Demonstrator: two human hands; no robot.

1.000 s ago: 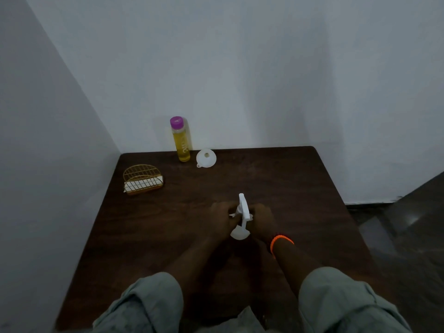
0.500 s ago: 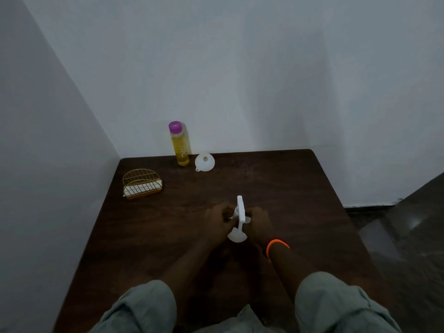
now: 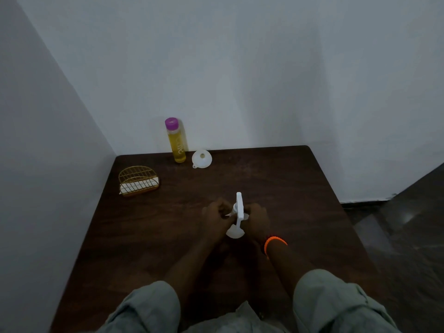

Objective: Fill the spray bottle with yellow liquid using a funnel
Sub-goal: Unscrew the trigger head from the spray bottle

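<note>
A white spray bottle (image 3: 238, 215) stands at the middle of the dark wooden table (image 3: 276, 188), its trigger head on top. My left hand (image 3: 217, 216) grips it from the left and my right hand (image 3: 257, 217), with an orange band at the wrist, grips it from the right; the bottle's body is mostly hidden between them. A tall bottle of yellow liquid (image 3: 176, 141) with a purple cap stands at the table's far edge by the wall. A white funnel (image 3: 201, 158) lies just right of it.
A gold wire holder (image 3: 138, 180) with a white sponge sits at the table's far left. White walls close in the table at the back and left. Dark floor lies to the right.
Both hands have stayed around the spray bottle with only slight shifts of the fingers; the spray head has turned a little. The view has tilted slightly.
</note>
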